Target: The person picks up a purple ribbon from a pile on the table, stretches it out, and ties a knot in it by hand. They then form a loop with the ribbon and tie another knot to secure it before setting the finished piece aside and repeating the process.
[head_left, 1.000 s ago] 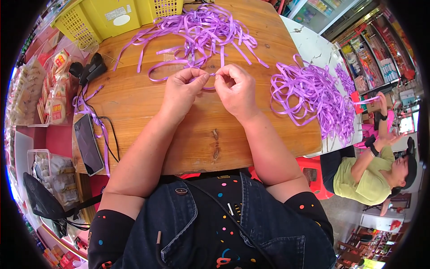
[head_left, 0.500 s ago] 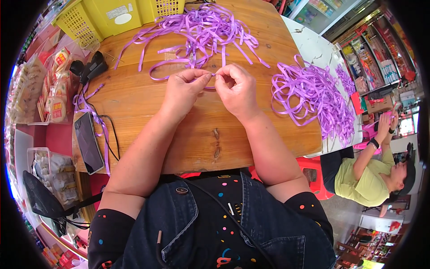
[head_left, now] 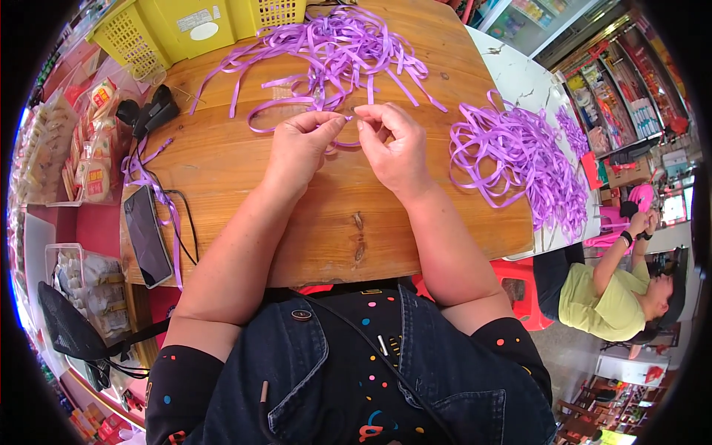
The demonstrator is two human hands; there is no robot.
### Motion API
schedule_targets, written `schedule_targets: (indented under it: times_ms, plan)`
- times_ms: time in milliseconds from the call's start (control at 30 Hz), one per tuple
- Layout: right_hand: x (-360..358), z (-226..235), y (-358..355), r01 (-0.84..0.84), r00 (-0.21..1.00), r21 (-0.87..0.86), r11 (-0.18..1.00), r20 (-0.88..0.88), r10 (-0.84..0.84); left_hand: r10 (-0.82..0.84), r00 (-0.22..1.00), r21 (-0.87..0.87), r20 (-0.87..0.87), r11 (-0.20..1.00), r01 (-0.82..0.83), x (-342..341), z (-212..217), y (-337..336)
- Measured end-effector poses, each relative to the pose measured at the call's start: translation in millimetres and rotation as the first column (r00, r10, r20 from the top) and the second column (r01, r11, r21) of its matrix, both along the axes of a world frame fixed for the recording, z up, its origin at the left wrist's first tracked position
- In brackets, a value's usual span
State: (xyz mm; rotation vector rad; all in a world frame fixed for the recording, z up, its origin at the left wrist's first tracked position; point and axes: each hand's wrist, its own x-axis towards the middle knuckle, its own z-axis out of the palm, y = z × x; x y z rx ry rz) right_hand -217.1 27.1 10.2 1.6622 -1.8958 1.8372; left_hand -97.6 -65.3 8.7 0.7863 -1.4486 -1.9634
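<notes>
My left hand [head_left: 300, 148] is closed, thumb and forefinger pinching a purple ribbon [head_left: 263, 119] whose small end pokes out past the fingertips. A loop of that ribbon curves out to the left of the hand and lies on the wooden table [head_left: 319, 230]. Just to the right, my right hand [head_left: 394, 144] has its thumb and forefinger apart, close to the ribbon's end but not visibly holding it. Beyond both hands is a tangled heap of purple ribbons [head_left: 341, 44]. A second heap of purple ribbons [head_left: 519, 163] spreads over the table's right edge onto a white marbled surface [head_left: 512, 70].
A yellow plastic basket [head_left: 200, 30] stands at the far left. A phone [head_left: 148, 237], a black cable and loose ribbon lie along the left edge, beside packaged snacks [head_left: 96, 148]. At the right, a person in a yellow-green shirt [head_left: 601, 297] sits near a red stool [head_left: 519, 297].
My right thumb and forefinger have parted and drawn slightly away from the ribbon's end, while my left hand keeps its pinch. The other person's hands have shifted lower in the picture.
</notes>
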Motion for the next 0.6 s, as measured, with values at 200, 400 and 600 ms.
schedule_targets:
  times_ms: [200,400,600]
  plan:
    - [-1.5,-3.1,-2.2,-0.056,0.998,0.019,0.998,-0.027,0.057,-0.053,0.999,0.015,-0.011,0.998,0.053,-2.1,-7.6,-2.0]
    - [-5.9,-4.1,-0.6,-0.018,0.998,0.044,0.999,-0.068,0.021,-0.046,0.999,-0.012,0.009,0.999,0.047,-2.2,-6.8,-2.3]
    - [-4.9,-0.7,0.3,0.005,1.000,0.057,0.998,-0.011,-0.005,-0.027,1.000,-0.002,-0.008,1.000,0.027,-2.8,-5.0,-1.9]
